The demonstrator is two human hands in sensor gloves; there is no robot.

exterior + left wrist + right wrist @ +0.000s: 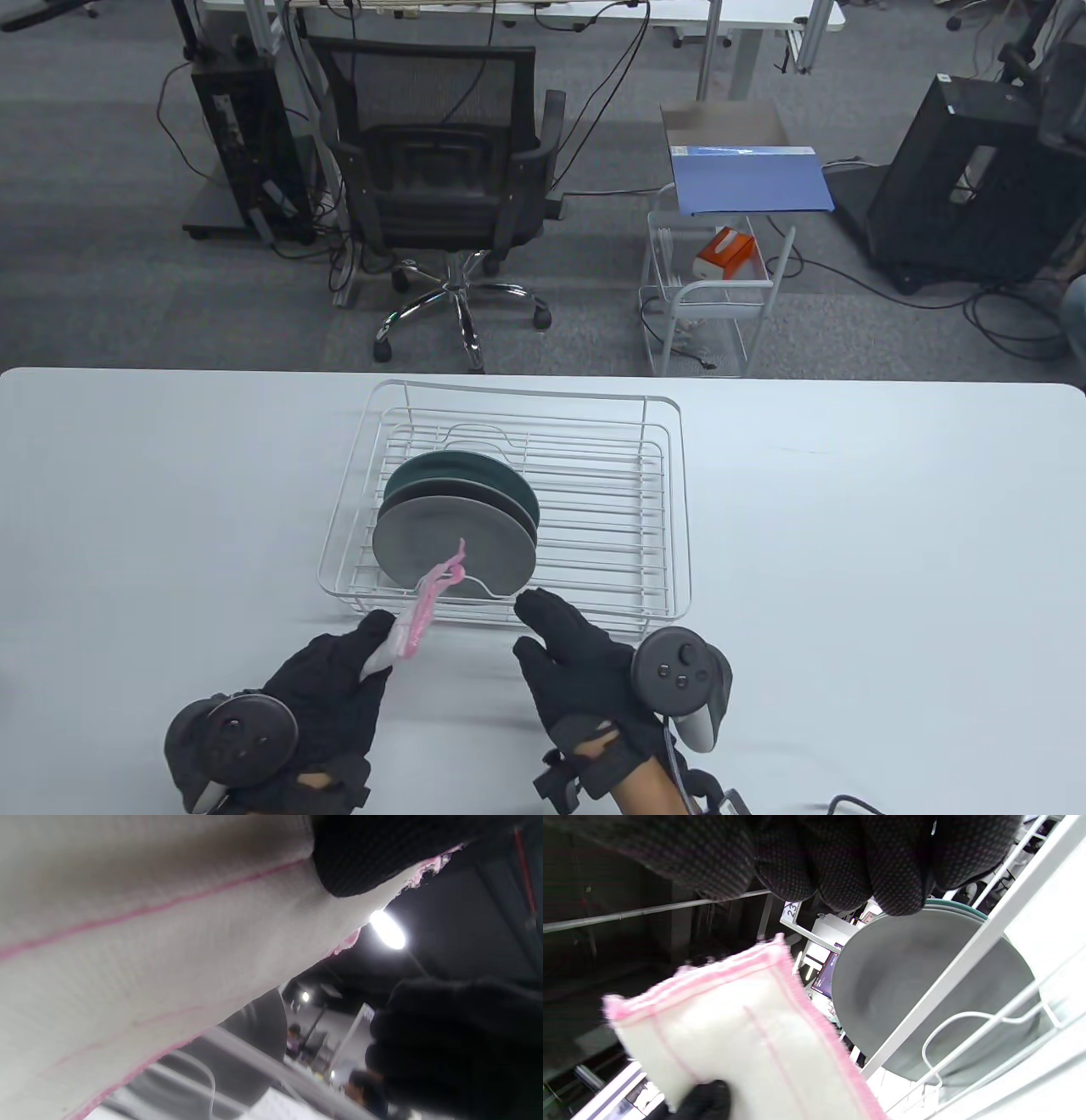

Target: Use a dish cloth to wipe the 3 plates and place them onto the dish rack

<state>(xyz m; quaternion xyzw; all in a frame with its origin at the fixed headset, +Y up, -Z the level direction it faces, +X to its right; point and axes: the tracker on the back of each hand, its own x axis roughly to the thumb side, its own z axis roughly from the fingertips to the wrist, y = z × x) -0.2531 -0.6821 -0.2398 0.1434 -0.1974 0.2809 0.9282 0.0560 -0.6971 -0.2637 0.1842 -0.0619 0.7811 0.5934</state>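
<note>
Plates stand upright in the white wire dish rack (662, 475): a grey plate (454, 543) at the front, dark green plates (475, 480) behind it. My left hand (339, 679) pinches a white dish cloth with pink edging (420, 615) just in front of the rack's near rim; the cloth sticks up toward the grey plate. My right hand (564, 641) hovers with straight fingers beside the rack's front edge, holding nothing. The right wrist view shows the cloth (746, 1043) and the grey plate (916, 993) behind the rack wire (967, 955). The cloth (148, 955) fills the left wrist view.
The white table (891, 552) stretches out on both sides of the rack. Beyond its far edge stand an office chair (450, 187) and a small wire cart (713, 289) on the carpet.
</note>
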